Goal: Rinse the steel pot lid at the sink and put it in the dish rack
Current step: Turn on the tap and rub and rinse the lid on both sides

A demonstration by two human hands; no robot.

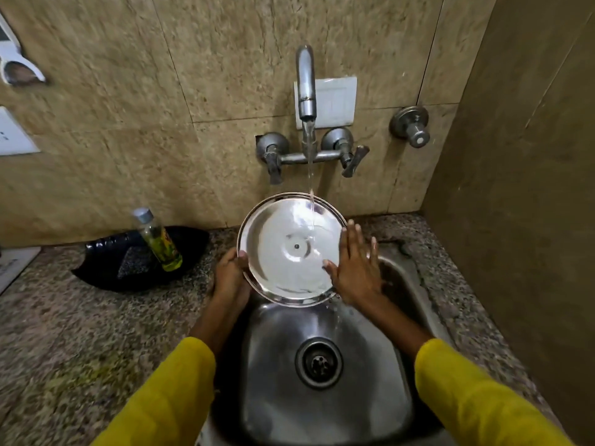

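Observation:
The round steel pot lid is tilted toward me over the steel sink, its inner side facing up. Water runs from the tap onto the lid's upper right part and drips off its lower edge into the basin. My left hand grips the lid's left rim with the thumb over the edge. My right hand lies flat with fingers spread against the lid's right side, thumb on the inner surface. No dish rack is in view.
A black leaf-shaped tray on the granite counter left of the sink holds a scrub pad and a small bottle of green liquid. Two tap handles stick out from the tiled wall. A side wall closes in the right.

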